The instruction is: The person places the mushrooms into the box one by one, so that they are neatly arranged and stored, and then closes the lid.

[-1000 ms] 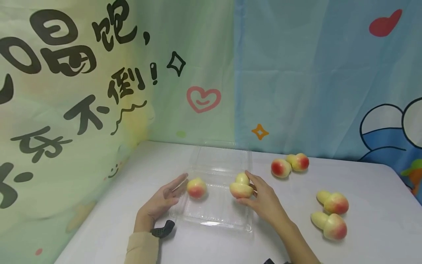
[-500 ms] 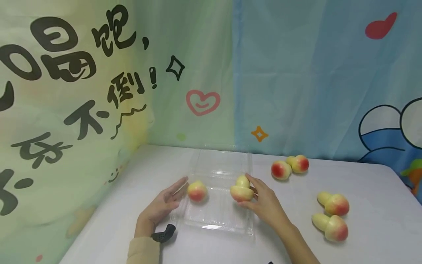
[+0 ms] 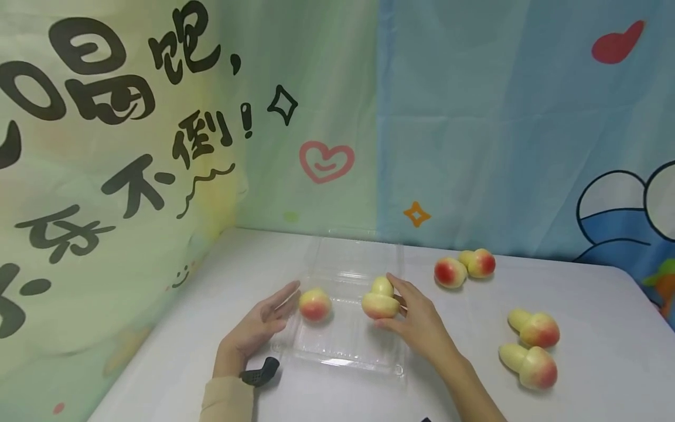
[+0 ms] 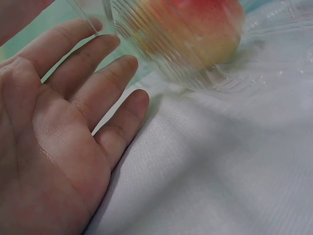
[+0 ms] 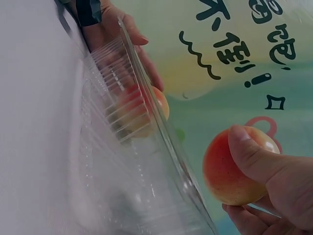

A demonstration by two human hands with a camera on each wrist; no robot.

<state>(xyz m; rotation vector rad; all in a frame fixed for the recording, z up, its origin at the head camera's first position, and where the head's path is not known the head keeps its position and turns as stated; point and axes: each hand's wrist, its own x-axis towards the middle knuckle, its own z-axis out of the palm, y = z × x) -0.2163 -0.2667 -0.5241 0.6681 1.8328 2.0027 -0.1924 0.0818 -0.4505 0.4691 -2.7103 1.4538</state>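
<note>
Pinched between thumb and fingers of my right hand [image 3: 422,319] is a toy mushroom [image 3: 381,303] with a red-yellow cap and pale stem. In the head view its stem points up, over the right part of a clear plastic clamshell box [image 3: 345,358]. The right wrist view shows the mushroom cap [image 5: 227,171] above the box rim. Another mushroom [image 3: 314,305] sits inside the box at the left; its stem is hidden. Beside the box's left wall, my left hand [image 3: 258,322] has its fingers extended; its fingertips [image 4: 128,63] are at the ribbed plastic.
The clear lid [image 3: 358,256] lies folded back behind the box. Two mushrooms [image 3: 450,273] lie at the back right, and two more [image 3: 539,329] nearer the right side of the white table [image 3: 459,346]. Printed cloth [image 3: 474,146] hangs behind and at the left.
My right hand has shifted slightly left with the mushroom it holds. The left hand stays by the box wall. The head view wobbles a little.
</note>
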